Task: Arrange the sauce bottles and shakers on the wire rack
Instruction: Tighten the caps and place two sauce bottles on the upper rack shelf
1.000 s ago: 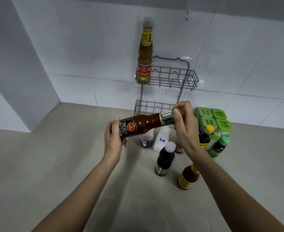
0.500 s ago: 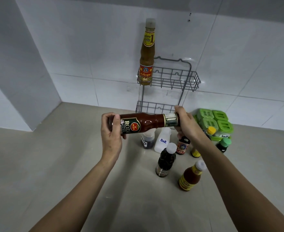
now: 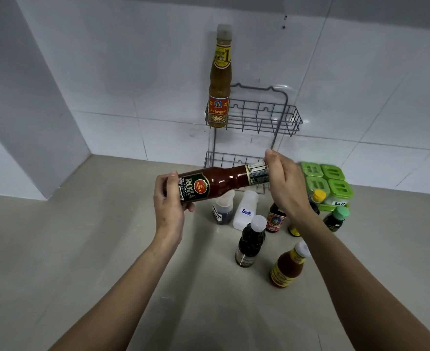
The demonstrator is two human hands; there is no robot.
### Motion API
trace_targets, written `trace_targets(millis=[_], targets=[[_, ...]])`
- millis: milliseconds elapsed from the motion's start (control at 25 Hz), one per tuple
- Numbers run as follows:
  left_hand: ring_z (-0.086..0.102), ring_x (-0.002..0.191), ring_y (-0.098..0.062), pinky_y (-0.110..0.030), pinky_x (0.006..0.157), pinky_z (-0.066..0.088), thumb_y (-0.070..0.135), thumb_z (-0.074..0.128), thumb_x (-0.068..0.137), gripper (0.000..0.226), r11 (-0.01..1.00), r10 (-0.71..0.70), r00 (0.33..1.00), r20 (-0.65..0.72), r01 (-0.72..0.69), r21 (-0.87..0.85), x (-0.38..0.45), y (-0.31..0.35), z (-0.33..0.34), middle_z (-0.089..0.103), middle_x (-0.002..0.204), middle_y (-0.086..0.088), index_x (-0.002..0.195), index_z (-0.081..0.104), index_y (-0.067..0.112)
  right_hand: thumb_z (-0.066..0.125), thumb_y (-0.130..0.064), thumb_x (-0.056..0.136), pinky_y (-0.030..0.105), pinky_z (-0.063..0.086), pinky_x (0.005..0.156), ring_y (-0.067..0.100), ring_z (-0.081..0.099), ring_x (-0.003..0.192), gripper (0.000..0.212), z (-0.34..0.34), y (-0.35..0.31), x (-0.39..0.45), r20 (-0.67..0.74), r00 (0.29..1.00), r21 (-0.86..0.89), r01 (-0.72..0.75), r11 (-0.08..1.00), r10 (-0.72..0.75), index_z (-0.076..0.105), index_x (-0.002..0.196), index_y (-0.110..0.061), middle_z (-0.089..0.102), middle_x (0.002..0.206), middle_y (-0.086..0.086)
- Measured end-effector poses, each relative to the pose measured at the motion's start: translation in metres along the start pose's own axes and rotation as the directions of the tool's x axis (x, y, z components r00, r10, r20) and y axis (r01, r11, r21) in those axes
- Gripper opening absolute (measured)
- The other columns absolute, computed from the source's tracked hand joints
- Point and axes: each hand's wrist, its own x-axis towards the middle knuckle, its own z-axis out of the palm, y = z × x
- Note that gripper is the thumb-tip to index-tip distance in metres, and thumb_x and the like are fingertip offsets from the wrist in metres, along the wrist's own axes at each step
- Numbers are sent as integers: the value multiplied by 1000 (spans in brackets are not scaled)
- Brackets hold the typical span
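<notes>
I hold a red Roza ketchup bottle [image 3: 219,181] lying almost level in the air above the counter. My left hand [image 3: 169,198] grips its base, and my right hand [image 3: 283,182] wraps its neck and cap end. Behind it a two-tier grey wire rack [image 3: 272,117] hangs on the tiled wall. A tall yellow-brown sauce bottle [image 3: 220,79] stands upright at the left end of the upper tier. The lower tier [image 3: 224,159] is partly hidden by the ketchup bottle and my right hand.
On the counter below the rack stand a dark shaker [image 3: 222,210], a white bottle marked Salt [image 3: 245,210], a dark sauce bottle with a white cap [image 3: 250,241], an orange chilli sauce bottle [image 3: 288,266], several small bottles, and green-lidded containers [image 3: 326,181].
The ketchup bottle's cap end dipped to level, then rose slightly again. My right hand has shifted on the neck end; my left hand stays on the base.
</notes>
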Motion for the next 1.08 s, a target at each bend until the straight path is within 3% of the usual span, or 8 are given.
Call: trace_targets(millis=[160,320,400,560,720,840,960,1080], targets=[[58,73,-12,-20,41,40,30,44,99,15,1000,-10,1000,-23,10,-4,0,-5,2,56,88,-3,93,49,17,36,-60,95,30,42,62,15,49,59,55,-8,-10,11,206,929,30,-321,947,308,59,75,-14,54,63,0],[59,76,-13,-20,43,40,36,42,99,20,998,-32,999,-35,31,-47,1,-8,7,57,89,-2,97,49,17,62,-58,78,28,55,56,12,54,51,54,-2,-11,8,390,865,540,-493,682,316,62,94,-7,55,60,1],[60,80,-13,-21,47,42,37,42,99,23,997,-33,999,-38,30,-76,4,-7,12,58,92,-2,102,48,15,74,-42,71,25,57,56,14,62,59,48,10,-10,6,405,878,680,-477,557,257,61,100,-6,66,75,6],[61,80,-13,-23,52,46,36,41,100,19,998,25,1000,12,-24,-65,10,-4,22,59,96,-2,102,47,19,75,-13,80,24,61,65,19,74,75,29,21,-16,15,311,892,709,-448,545,329,64,103,-1,74,98,15],[60,83,-17,-20,53,51,40,35,101,32,986,109,972,209,-132,98,34,8,31,58,103,-7,110,47,12,74,-10,80,26,60,75,23,72,99,31,8,-25,40,152,955,722,-283,631,255,63,108,-4,71,112,17],[58,100,-13,-11,72,50,40,27,101,41,924,120,908,401,-249,289,50,22,39,58,116,-6,124,50,15,77,-11,79,29,59,82,20,71,101,35,-6,-42,55,-23,992,655,-78,752,122,64,111,-6,72,109,11],[38,133,-11,-28,110,33,41,29,102,46,777,149,856,495,-411,477,79,27,51,40,148,-2,145,35,26,80,-12,77,25,57,84,15,71,98,40,-15,-52,79,-215,977,533,110,839,8,64,113,-5,73,102,5],[-1,150,-14,-40,119,7,39,34,101,65,307,129,779,614,-620,722,114,23,63,-3,164,3,154,1,22,82,-17,75,26,57,88,5,69,95,45,-16,-56,114,-325,944,408,192,893,-54,63,115,-7,71,100,-4]])
